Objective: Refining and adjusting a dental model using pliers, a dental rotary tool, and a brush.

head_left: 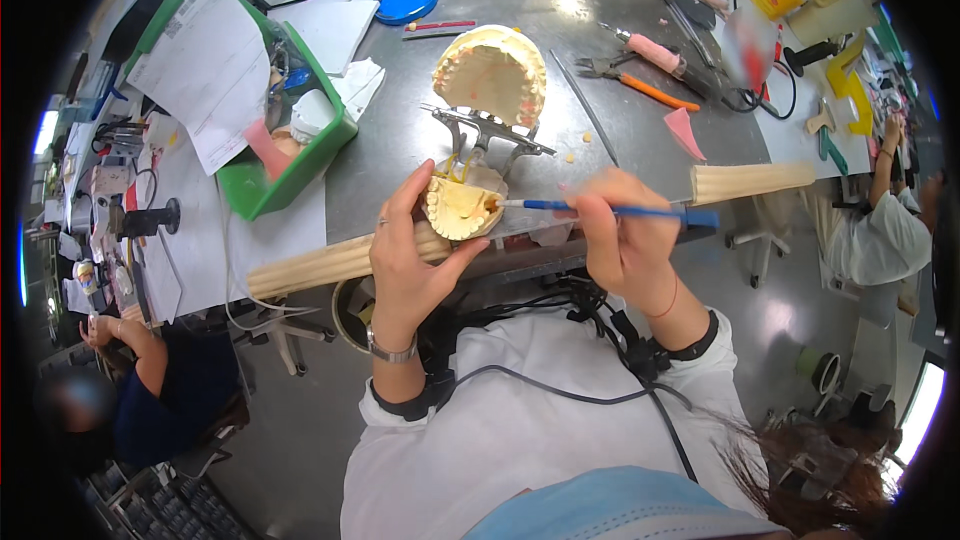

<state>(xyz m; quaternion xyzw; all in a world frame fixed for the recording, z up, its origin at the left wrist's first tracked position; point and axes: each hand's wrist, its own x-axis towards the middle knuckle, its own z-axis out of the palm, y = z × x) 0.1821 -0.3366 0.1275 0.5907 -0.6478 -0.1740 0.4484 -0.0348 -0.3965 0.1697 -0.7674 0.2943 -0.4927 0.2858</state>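
A hinged metal articulator (pixel 487 130) lies open on the grey bench, its upper plaster tooth cast (pixel 490 75) tipped back. My left hand (pixel 412 260) cups the lower plaster cast (pixel 460 208) from the left and below. My right hand (pixel 625 235) grips a thin blue-handled brush (pixel 600 209) like a pen; its white tip touches the right side of the lower cast.
A green tray (pixel 290 165) with papers and a pink block stands at the left. Pliers with orange handles (pixel 640 85), a pink-handled tool (pixel 650 52), a pink wax piece (pixel 683 130) and a blue lid (pixel 406 0) lie on the bench. Other people sit at lower left and far right.
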